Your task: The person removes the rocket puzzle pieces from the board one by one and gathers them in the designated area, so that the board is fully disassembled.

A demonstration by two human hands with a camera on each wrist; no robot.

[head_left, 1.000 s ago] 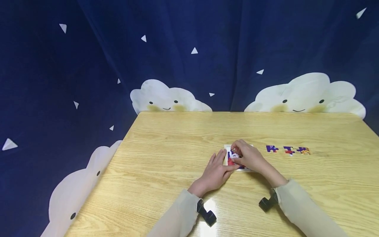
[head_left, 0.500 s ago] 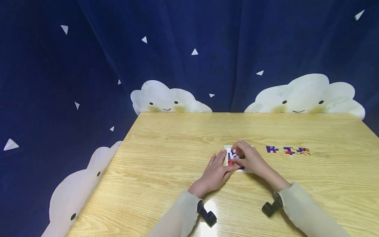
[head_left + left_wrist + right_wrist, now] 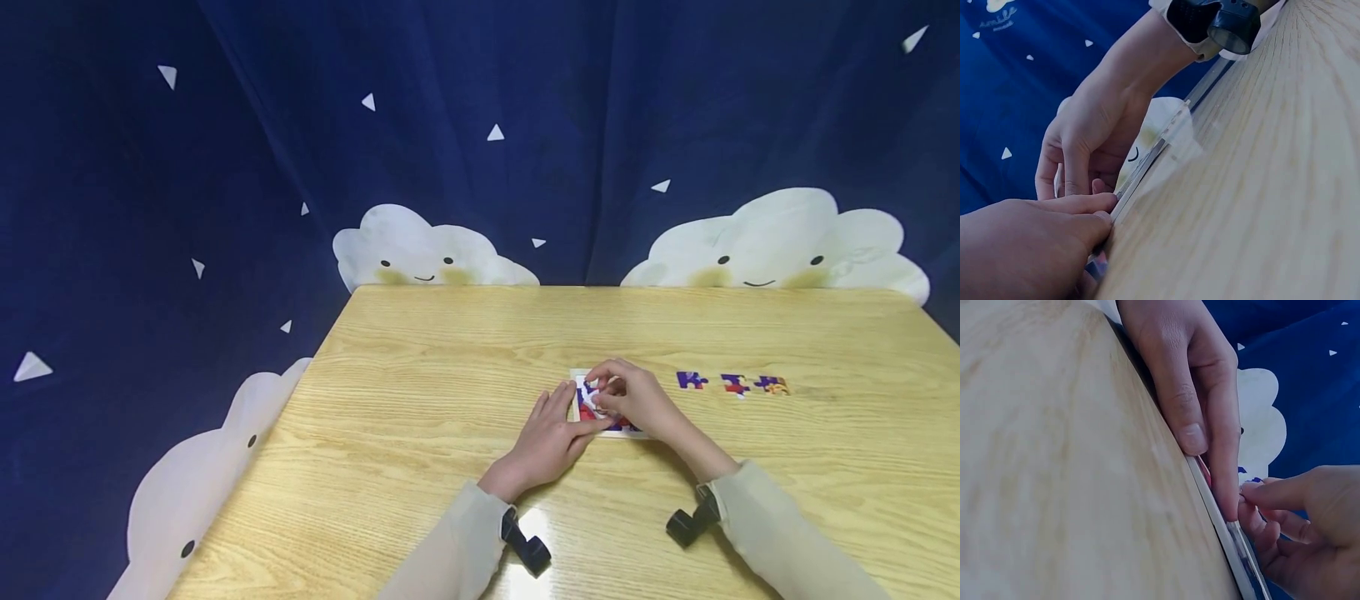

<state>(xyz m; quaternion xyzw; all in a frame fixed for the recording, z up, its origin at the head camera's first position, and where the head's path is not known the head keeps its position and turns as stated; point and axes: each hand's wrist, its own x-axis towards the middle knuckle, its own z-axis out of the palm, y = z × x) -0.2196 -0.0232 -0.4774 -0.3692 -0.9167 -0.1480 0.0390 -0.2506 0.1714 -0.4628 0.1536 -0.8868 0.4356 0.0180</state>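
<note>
My left hand (image 3: 551,437) lies with straight fingers along the left and near edges of a small jigsaw puzzle in a white-bordered tray (image 3: 578,373). My right hand (image 3: 641,400) is over that tray and pinches a white-and-blue puzzle piece (image 3: 1257,480) between thumb and fingertips. The right hand covers much of the tray's right half. Red and purple pieces show in its lower part. In the left wrist view the tray edge (image 3: 1147,164) runs past the left thumb, and the right hand (image 3: 1088,134) reaches in behind it.
To the right of the tray lie three loose puzzle pieces in a row: a purple one (image 3: 691,381), a red-and-purple one (image 3: 734,384) and a purple-and-orange one (image 3: 772,385). The wooden table (image 3: 420,367) ends against a dark blue curtain (image 3: 450,67) with clouds.
The right fingertips have shifted slightly right with the piece, which now looks more tilted over the tray. The left hand keeps its place on the tray's edge.
</note>
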